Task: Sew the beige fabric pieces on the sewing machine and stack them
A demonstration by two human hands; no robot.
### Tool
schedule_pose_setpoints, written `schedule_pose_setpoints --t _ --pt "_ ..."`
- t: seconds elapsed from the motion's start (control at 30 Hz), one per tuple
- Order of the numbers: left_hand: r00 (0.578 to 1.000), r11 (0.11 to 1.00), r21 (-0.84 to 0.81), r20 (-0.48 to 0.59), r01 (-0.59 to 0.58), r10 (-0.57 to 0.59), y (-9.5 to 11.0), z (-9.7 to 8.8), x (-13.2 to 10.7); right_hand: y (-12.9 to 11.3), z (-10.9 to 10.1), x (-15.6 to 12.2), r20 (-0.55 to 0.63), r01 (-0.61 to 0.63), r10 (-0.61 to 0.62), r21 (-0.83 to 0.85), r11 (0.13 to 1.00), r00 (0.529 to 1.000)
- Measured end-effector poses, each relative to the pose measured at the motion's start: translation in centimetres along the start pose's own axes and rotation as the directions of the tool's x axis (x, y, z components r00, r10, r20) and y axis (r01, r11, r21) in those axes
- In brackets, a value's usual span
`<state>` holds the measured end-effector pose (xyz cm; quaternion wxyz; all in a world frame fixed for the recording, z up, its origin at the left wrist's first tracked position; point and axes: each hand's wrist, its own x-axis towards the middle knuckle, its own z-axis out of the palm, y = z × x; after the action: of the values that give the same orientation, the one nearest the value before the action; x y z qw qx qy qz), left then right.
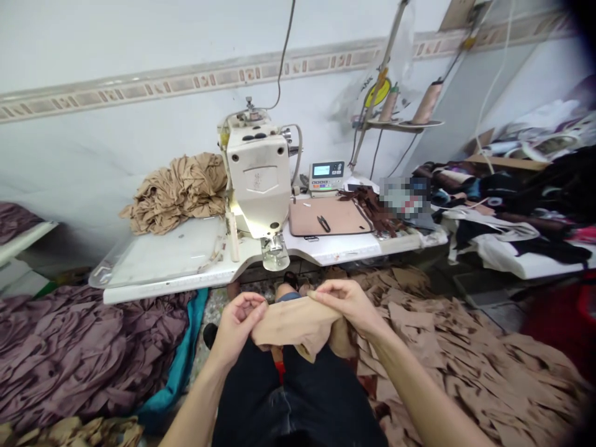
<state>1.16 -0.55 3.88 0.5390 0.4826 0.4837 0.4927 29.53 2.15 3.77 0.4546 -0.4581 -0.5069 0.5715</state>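
A piece of tan fabric (295, 320) is stretched between my two hands above my lap. My left hand (239, 326) pinches its left end between thumb and fingers. At the upper right edge, my right hand (349, 304) grips the cloth, with the thumb and index finger closed on it. The lower part of the fabric hangs in loose folds. Just beyond my hands stands a white sewing machine (258, 174), its lamp lit, with its rounded lower end (275, 253) facing me.
Tan fabric (179, 189) is heaped on the white table (172, 279). Snips (323, 223) rest on a pinkish pad (302, 217) near a control panel (327, 176). Thread cones (428, 102) stand at the back right. Purple cloth (84, 354) lies left, tan pieces (465, 360) right.
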Motion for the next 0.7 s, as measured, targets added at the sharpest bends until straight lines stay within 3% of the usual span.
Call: schedule_pose_setpoints --t 0.17,0.3,0.5,0.7 --pt "0.991 0.993 -0.042 -0.082 -0.107 0.103 3.0 -0.3 2.2 -2.5 1.4 2.3 -0.056 0.062 -0.058 0.077 0.995 0.997" --pt "0.987 0.986 -0.114 -0.116 -0.122 0.109 4.5 -0.2 4.1 -3.6 2.4 4.5 -0.092 0.124 -0.110 0.157 0.980 0.990" --pt "0.984 0.983 -0.123 -0.132 -0.139 0.123 4.4 -0.2 6.0 -3.6 2.4 6.4 -0.143 0.139 -0.113 0.192 0.971 0.983" --pt "0.984 0.985 -0.124 -0.150 -0.119 0.100 3.9 0.4 6.2 -2.8 1.9 6.5 -0.143 0.117 -0.087 0.220 0.968 0.986"
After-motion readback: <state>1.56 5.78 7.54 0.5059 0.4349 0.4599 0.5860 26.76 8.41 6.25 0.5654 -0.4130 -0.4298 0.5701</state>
